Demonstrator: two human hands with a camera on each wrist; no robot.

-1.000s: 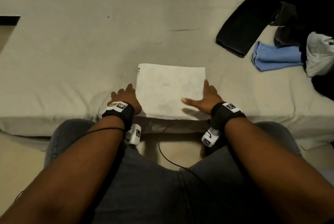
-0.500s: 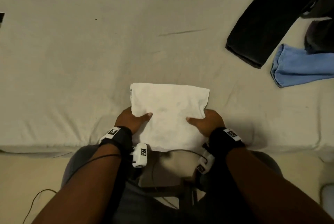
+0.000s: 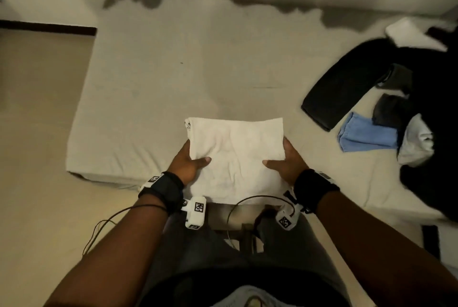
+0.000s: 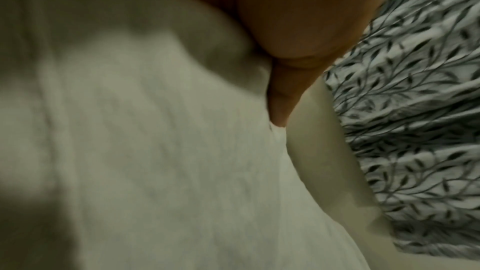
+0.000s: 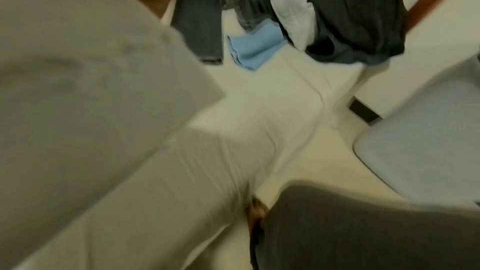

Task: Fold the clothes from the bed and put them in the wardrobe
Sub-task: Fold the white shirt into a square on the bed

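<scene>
Folded white cloth rectangle [image 3: 236,158] held up over the near edge of the pale-sheeted bed [image 3: 153,78]. Left hand [image 3: 187,164] gripping its left side, thumb on top, fingers hidden beneath. Right hand [image 3: 285,161] gripping its right side likewise, thumb over the top face. Cloth flat, folds holding.

Progress, as a judgement: one item folded and in hand, ready for carrying; wardrobe not in view, so nothing seen stored. Left to do, all lying on the bed well to the right of the white cloth: long black garment [image 3: 344,91], folded light-blue cloth [image 3: 366,137] just beside it, dark heap [image 3: 426,108] with a pale piece [image 3: 416,140] tucked in, white item [image 3: 409,31] at the heap's far side. Most of the task outstanding.
</scene>
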